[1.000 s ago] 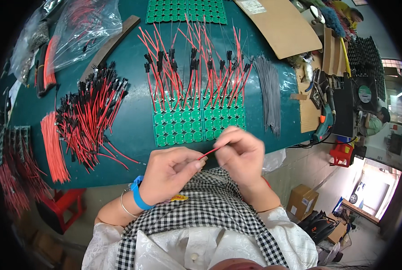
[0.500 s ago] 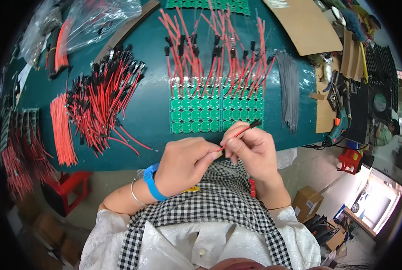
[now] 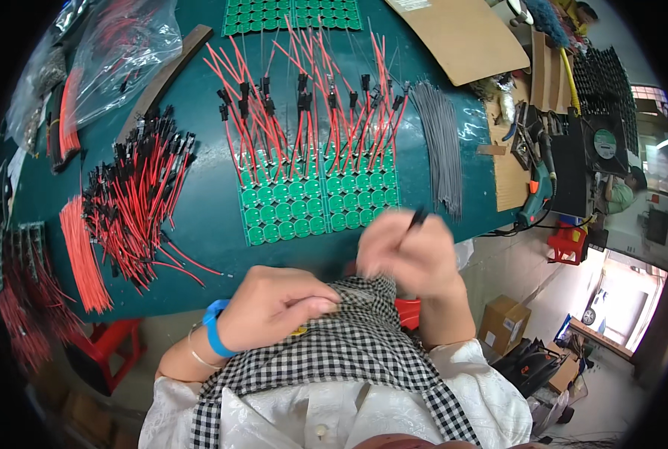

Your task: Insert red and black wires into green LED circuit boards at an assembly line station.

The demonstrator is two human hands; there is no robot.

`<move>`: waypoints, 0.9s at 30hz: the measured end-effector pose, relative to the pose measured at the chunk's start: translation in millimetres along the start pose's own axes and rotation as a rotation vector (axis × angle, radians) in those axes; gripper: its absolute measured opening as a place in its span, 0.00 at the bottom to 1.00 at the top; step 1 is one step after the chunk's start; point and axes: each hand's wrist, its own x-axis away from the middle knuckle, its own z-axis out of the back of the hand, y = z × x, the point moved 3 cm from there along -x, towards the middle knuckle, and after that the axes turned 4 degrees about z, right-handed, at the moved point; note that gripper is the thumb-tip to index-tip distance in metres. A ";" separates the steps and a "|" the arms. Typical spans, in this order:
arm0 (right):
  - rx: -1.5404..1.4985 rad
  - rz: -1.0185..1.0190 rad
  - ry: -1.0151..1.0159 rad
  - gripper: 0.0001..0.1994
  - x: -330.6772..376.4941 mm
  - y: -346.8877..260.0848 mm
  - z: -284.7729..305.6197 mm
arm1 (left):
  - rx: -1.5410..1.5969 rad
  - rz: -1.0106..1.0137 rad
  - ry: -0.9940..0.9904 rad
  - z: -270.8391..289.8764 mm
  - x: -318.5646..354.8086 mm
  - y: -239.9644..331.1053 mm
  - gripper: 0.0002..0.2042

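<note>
My right hand [image 3: 412, 251], smeared by motion, is at the table's front edge near the green circuit board panel. It is closed on a connector lead, whose black plug [image 3: 418, 219] sticks out above the fingers; its red wire is hidden or blurred. Over the checkered apron, my left hand [image 3: 278, 308] is closed, thumb pressed against forefinger; anything between them is too small to make out. The circuit board panel [image 3: 285, 212] has rows of round boards. Red leads with black plugs [image 3: 304, 105] stand from its far rows. A pile of similar leads [image 3: 135, 202] lies to the left.
Cut red wires [image 3: 85, 254] lie at the left, beside the pile. Thin grey strips [image 3: 437, 146] lie right of the panel. Further right are a cardboard sheet [image 3: 465, 37] and a green power tool [image 3: 537, 194]. Red stools [image 3: 105, 355] stand below the table.
My hands have come apart; the right one is moving with the connector lead, the left stays pinched. The whole view has shifted, so the table now appears further left and lower.
</note>
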 end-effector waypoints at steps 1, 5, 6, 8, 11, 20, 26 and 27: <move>-0.028 -0.264 0.181 0.02 5.7 12.7 9.8 | -0.119 -0.018 0.059 6.7 4.2 4.9 0.07; 0.229 -0.369 0.585 0.02 11.0 54.4 41.2 | -0.610 -0.120 0.391 25.9 28.5 10.3 0.11; 0.247 -0.377 0.597 0.03 13.3 59.2 41.1 | -0.735 -0.103 0.454 31.0 36.6 12.6 0.12; 0.292 -0.395 0.601 0.03 14.3 62.8 41.8 | -0.897 -0.028 0.466 38.5 47.4 17.0 0.13; 0.331 -0.426 0.593 0.04 13.4 65.8 40.0 | -1.016 0.068 0.471 52.3 59.5 7.4 0.13; 0.299 -0.418 0.620 0.04 16.6 72.1 41.1 | -0.957 0.019 0.457 59.3 60.9 -5.2 0.09; 0.327 -0.401 0.600 0.03 13.7 70.9 41.1 | -0.941 -0.024 0.481 53.5 60.7 -8.9 0.10; 0.342 -0.403 0.588 0.03 12.2 69.1 40.8 | -0.931 -0.036 0.488 51.9 60.7 -10.3 0.10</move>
